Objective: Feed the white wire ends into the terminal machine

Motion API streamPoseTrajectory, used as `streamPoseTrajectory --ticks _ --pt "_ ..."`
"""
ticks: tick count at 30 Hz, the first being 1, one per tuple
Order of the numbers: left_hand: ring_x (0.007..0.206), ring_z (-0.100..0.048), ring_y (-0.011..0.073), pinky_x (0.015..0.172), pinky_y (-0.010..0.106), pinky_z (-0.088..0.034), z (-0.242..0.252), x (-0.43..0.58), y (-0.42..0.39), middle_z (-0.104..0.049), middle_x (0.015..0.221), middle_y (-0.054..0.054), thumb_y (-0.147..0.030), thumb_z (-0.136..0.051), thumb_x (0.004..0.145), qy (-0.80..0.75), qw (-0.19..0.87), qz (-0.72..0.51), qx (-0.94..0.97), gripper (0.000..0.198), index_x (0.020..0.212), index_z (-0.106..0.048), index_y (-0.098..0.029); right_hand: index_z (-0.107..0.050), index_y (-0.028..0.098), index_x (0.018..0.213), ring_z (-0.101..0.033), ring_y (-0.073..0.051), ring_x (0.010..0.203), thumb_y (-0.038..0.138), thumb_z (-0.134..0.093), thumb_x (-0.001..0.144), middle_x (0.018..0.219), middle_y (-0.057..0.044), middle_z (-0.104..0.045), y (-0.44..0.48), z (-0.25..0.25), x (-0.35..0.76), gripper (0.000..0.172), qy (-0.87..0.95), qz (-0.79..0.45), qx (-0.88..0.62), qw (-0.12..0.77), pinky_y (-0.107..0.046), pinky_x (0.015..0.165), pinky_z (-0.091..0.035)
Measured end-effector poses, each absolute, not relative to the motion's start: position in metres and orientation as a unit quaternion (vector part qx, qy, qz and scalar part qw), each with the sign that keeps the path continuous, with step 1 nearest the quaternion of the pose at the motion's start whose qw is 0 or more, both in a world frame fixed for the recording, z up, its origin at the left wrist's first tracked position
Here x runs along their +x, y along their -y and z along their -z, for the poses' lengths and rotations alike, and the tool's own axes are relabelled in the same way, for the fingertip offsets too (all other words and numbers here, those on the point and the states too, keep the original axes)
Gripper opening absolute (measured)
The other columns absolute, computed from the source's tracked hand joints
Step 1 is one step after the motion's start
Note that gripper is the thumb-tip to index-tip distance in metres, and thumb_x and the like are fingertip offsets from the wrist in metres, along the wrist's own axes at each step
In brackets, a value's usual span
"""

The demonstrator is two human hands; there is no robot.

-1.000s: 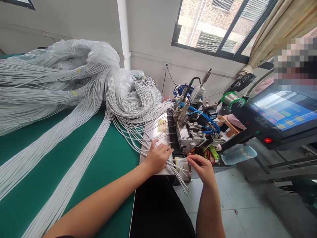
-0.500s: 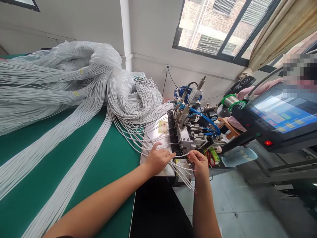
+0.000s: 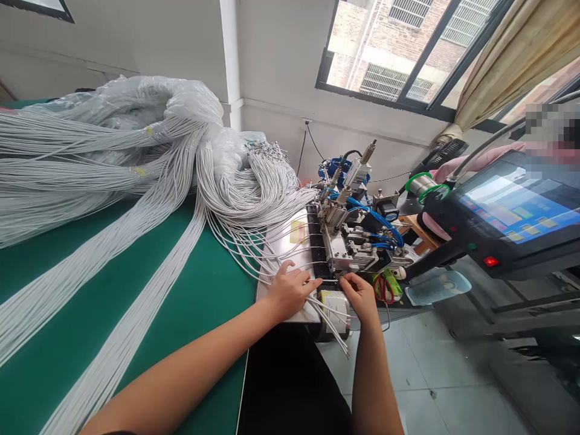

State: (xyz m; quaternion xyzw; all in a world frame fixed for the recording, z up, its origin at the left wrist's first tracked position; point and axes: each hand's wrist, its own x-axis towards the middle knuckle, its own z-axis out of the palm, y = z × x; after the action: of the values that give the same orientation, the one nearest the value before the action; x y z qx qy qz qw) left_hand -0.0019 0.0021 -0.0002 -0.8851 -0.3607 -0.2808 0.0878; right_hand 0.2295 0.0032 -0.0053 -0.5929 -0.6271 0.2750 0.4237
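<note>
- A worker's left hand [image 3: 290,291] rests on the metal plate [image 3: 290,241] at the right edge of the green table [image 3: 199,302], fingers curled down over a small bunch of thin white wires [image 3: 333,317] and pinning them flat; their loose ends fan out past the plate's near corner.
- The right hand [image 3: 362,296] sits just beside it, thumb and forefinger pinched on a single wire [image 3: 329,281] at the black slotted rail [image 3: 317,251] of the small machine [image 3: 357,241].
- The wires look light, limp and springy, likely to slip free or tangle; the firmest hold appears to be close behind the stripped tip, where the strand bends least.
- Heavy bundles of the same cable [image 3: 113,181] lie across the table toward its far left corner, partly in clear plastic wrap [image 3: 149,99].
- A touchscreen panel [image 3: 512,211] stands off the table's right side, a solder spool [image 3: 423,184] behind the machine.
</note>
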Motion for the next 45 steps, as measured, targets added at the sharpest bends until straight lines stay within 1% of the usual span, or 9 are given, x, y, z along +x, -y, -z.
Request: streamPoseTrajectory --ticks 4,9,16,21,27,33,36,40,45 --pt "0.09 -0.059 0.0197 0.096 0.044 -0.026 0.0 -0.002 -0.002 -0.065 0.096 0.004 -0.01 -0.055 0.074 0.379 0.071 0.25 -0.888 0.045 0.116 -0.06 -0.025 -0.049 0.02 0.061 -0.038 -0.014 0.058 0.045 -0.059 0.078 0.058 0.003 -0.042 -0.008 0.011 0.232 0.032 0.619 -0.336 -0.568 0.426 -0.025 0.056 -0.032" --pt "0.095 -0.057 0.0226 0.095 0.046 -0.026 -0.001 -0.002 -0.001 -0.063 0.104 0.006 -0.013 -0.057 0.072 0.394 0.051 0.233 -0.888 0.047 0.117 -0.059 -0.025 -0.049 0.019 0.06 -0.037 -0.013 0.057 0.046 -0.061 0.075 0.058 0.003 -0.042 -0.013 0.02 0.234 0.032 0.58 -0.402 -0.549 0.448 -0.024 0.054 -0.031" --pt "0.092 -0.056 0.0223 0.095 0.045 -0.026 -0.003 -0.002 -0.001 -0.063 0.103 0.006 -0.013 -0.057 0.07 0.396 0.061 0.232 -0.886 0.047 0.116 -0.06 -0.023 -0.045 0.021 0.057 -0.029 -0.01 0.047 0.048 -0.063 0.067 0.05 0.006 -0.035 -0.011 0.024 0.223 0.035 0.477 -0.495 -0.54 0.486 -0.024 0.047 -0.025" --pt "0.093 -0.055 0.0222 0.096 0.045 -0.026 -0.002 -0.002 -0.001 -0.064 0.103 0.006 -0.012 -0.056 0.067 0.397 0.062 0.249 -0.881 0.046 0.111 -0.062 -0.022 -0.048 0.02 0.057 -0.032 -0.01 0.047 0.053 -0.069 0.067 0.05 0.005 -0.04 -0.005 0.028 0.225 0.04 0.464 -0.479 -0.55 0.504 -0.025 0.047 -0.027" --pt "0.094 -0.055 0.0227 0.095 0.045 -0.027 -0.002 -0.002 -0.001 -0.065 0.101 0.006 -0.012 -0.054 0.069 0.398 0.064 0.269 -0.875 0.04 0.107 -0.064 -0.022 -0.058 0.018 0.062 -0.041 -0.013 0.053 0.054 -0.067 0.073 0.058 0.002 -0.05 0.004 0.026 0.243 0.038 0.501 -0.397 -0.582 0.502 -0.025 0.051 -0.032" --pt "0.094 -0.056 0.0227 0.094 0.045 -0.028 -0.003 -0.002 0.0 -0.065 0.101 0.006 -0.013 -0.055 0.072 0.402 0.06 0.278 -0.87 0.036 0.105 -0.064 -0.021 -0.067 0.018 0.072 -0.048 -0.014 0.055 0.048 -0.065 0.08 0.063 -0.001 -0.058 0.026 -0.002 0.258 0.031 0.569 -0.416 -0.571 0.422 -0.025 0.051 -0.037" --pt "0.094 -0.056 0.0226 0.094 0.045 -0.029 -0.003 -0.002 0.0 -0.065 0.102 0.006 -0.014 -0.055 0.072 0.405 0.054 0.276 -0.87 0.034 0.104 -0.064 -0.021 -0.071 0.018 0.076 -0.056 -0.017 0.065 0.045 -0.067 0.079 0.072 -0.004 -0.065 0.037 -0.02 0.259 0.027 0.627 -0.416 -0.551 0.36 -0.026 0.059 -0.043" --pt "0.099 -0.056 0.0239 0.095 0.045 -0.03 -0.003 -0.001 0.0 -0.065 0.111 0.008 -0.016 -0.055 0.075 0.417 0.052 0.27 -0.866 0.033 0.107 -0.063 -0.02 -0.073 0.019 0.082 -0.061 -0.021 0.076 0.042 -0.067 0.08 0.083 -0.006 -0.07 0.046 -0.033 0.257 0.023 0.665 -0.412 -0.535 0.319 -0.028 0.067 -0.047" --pt "0.109 -0.053 0.0258 0.098 0.046 -0.03 -0.005 0.001 -0.001 -0.059 0.125 0.01 -0.022 -0.055 0.081 0.445 0.072 0.275 -0.849 0.037 0.119 -0.058 -0.019 -0.073 0.019 0.086 -0.055 -0.016 0.062 0.044 -0.066 0.081 0.076 -0.004 -0.069 0.051 -0.036 0.256 0.027 0.704 -0.406 -0.533 0.235 -0.025 0.054 -0.041"
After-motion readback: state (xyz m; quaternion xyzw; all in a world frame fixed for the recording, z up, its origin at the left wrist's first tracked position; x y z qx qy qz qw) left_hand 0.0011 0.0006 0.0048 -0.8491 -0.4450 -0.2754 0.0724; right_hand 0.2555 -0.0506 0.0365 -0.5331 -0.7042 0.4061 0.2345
